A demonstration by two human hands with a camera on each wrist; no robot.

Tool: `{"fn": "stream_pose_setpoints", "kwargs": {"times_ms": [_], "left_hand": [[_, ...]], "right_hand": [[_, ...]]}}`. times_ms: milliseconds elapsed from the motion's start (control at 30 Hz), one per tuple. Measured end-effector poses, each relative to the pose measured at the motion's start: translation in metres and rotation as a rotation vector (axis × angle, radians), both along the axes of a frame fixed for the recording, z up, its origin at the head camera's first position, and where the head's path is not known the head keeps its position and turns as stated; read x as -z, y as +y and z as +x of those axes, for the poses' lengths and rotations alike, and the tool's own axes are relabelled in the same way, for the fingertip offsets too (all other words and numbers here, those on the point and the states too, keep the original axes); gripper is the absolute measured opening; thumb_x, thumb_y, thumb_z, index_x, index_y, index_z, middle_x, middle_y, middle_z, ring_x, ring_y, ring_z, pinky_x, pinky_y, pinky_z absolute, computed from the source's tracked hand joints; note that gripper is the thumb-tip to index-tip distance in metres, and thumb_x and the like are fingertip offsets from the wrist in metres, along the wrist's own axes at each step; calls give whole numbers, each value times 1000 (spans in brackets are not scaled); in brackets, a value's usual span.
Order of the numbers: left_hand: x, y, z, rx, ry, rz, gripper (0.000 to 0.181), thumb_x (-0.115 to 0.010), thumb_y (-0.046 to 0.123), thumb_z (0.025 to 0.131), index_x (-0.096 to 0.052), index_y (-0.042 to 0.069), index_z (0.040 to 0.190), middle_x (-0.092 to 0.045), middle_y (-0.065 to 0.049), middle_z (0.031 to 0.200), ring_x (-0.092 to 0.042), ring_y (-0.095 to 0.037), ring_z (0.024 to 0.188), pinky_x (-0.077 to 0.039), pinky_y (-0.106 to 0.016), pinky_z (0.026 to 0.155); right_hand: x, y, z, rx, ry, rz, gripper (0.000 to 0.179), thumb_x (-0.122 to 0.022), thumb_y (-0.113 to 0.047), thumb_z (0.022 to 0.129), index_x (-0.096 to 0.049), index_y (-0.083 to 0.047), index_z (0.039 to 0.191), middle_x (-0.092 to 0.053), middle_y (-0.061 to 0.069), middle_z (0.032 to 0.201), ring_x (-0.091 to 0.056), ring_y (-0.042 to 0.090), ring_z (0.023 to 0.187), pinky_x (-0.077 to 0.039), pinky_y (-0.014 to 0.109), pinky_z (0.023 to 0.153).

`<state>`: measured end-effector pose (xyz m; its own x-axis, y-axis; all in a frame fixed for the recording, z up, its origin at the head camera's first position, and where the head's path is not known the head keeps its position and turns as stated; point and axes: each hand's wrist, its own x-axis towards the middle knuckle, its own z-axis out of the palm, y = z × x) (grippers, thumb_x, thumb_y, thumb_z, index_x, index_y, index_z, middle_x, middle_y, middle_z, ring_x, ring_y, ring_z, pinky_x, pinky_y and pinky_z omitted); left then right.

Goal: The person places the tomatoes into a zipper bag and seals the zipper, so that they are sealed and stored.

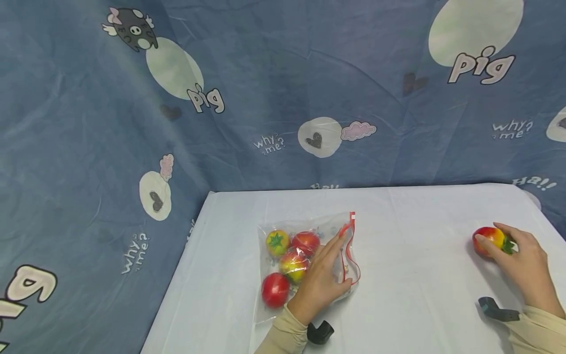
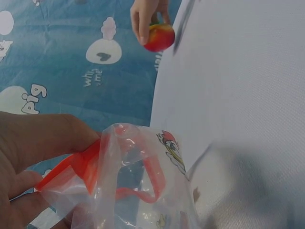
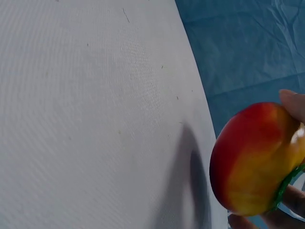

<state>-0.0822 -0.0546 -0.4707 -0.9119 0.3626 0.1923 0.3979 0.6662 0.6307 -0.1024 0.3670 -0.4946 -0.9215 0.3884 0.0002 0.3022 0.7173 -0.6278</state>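
Observation:
A clear zip bag [image 1: 327,225] with a red zip edge [image 1: 352,227] lies on the table, with several red and yellow fruits inside, among them a red one [image 1: 275,290] and a yellow one [image 1: 278,243] with a green star-shaped top. My left hand [image 1: 322,280] lies over the bag's right part. In the left wrist view its thumb and fingers hold the bag's red-edged mouth, which gapes. Far to the right, my right hand [image 1: 526,265] grips a red-and-yellow fruit [image 3: 252,157] with green leaves, resembling a toy tomato. That fruit is held above the tabletop, casting a shadow.
A white cloth covers the table [image 1: 411,275]. Blue patterned fabric [image 1: 274,88] hangs behind it and along the left side. A dark wrist-worn piece [image 1: 320,333] shows by the left sleeve, another [image 1: 497,309] by the right sleeve.

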Motion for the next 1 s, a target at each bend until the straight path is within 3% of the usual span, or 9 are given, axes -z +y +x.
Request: {"fn": "stream_pose_setpoints", "kwargs": {"times_ms": [167, 633, 1000], "left_hand": [[-1, 0, 0, 1, -6, 6, 107, -90, 14, 76, -29, 31, 163, -39, 7, 166, -45, -20, 146, -47, -44, 118], [-2, 2, 1, -5, -9, -2, 111, -91, 14, 75, -27, 33, 164, -36, 9, 167, -49, -17, 138, -53, -37, 111], [-1, 1, 1, -2, -7, -8, 110, -90, 14, 75, -27, 33, 164, -35, 9, 168, -48, -19, 142, -43, -46, 121]], "right_hand": [[0, -3, -1, -6, 33, 26, 75, -60, -47, 102, -41, 4, 153, -39, 41, 147, -38, 58, 130, -40, 77, 102], [-1, -5, -1, -7, 6, -22, 79, -63, -47, 100, -39, 5, 153, -40, 40, 150, -36, 57, 139, -40, 73, 104], [-1, -7, -1, -34, 33, -17, 77, -66, -46, 98, -44, 6, 150, -46, 38, 147, -41, 54, 135, -41, 67, 107]]}}
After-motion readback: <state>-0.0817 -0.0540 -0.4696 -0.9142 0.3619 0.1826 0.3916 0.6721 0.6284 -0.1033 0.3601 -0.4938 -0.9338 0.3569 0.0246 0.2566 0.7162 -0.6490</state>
